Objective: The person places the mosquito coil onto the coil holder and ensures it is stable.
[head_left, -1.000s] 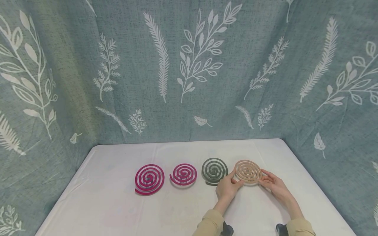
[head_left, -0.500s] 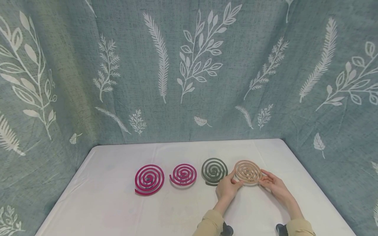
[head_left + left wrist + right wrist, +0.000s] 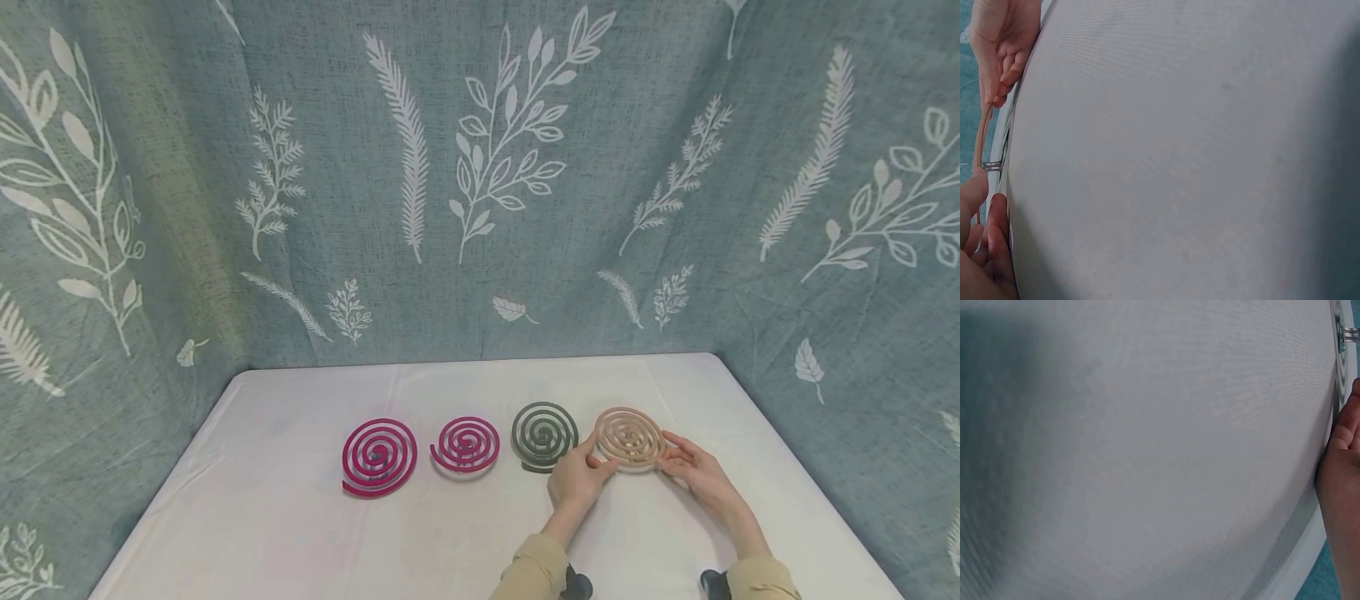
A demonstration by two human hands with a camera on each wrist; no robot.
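A tan mosquito coil [image 3: 632,464] lies flat at the right of the row in the head view. My left hand [image 3: 577,482] pinches its left front edge between thumb and fingers. From the other side, my right hand [image 3: 701,473] pinches its right edge. Seen edge-on in the left wrist view, the tan coil [image 3: 982,134] is raised over a small metal stand [image 3: 991,166]. Dark green strips show below that stand; what they belong to is unclear. A dark green coil [image 3: 545,405] sits just left of my left hand, which is close to its edge.
Two magenta coils stand farther left, a larger one [image 3: 380,420] and a smaller one [image 3: 468,419]. White cloth covers the table [image 3: 300,533]. Blue-green leaf-patterned curtains [image 3: 322,183] enclose its back and sides.
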